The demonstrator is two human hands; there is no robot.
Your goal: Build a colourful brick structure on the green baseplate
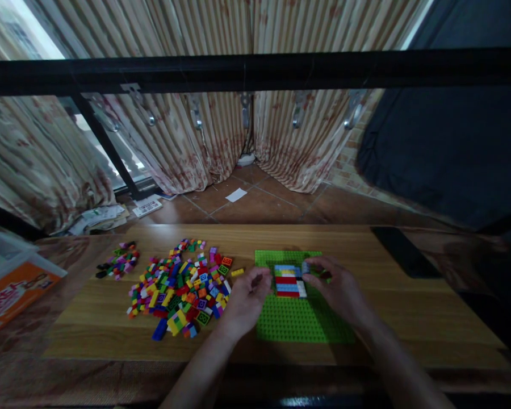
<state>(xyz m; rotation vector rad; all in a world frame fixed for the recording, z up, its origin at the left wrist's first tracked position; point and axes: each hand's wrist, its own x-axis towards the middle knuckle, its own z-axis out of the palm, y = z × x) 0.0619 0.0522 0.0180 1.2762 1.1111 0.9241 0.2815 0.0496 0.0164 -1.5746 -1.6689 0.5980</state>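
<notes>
A green baseplate [298, 324] lies on the table, carrying a low block of toy bricks [286, 280] in rows of light blue, yellow, red and white. My right hand [338, 287] is at the block's right side, thumb and fingers pinched on a small grey-blue brick [305, 267] near its upper right corner. Close to the block's left edge is my left hand [251, 298], its fingers curled together. What they hold, if anything, is too dark to make out. Left of this hand spreads a large pile of loose bricks [183, 289] in many colours.
A smaller heap of bricks [121, 258] lies at the table's far left. On the wooden table [409, 318] a dark flat phone-like object [404, 251] rests at the right. A clear plastic box [19, 284] with an orange label stands left. A black rail [255, 71] crosses beyond the table.
</notes>
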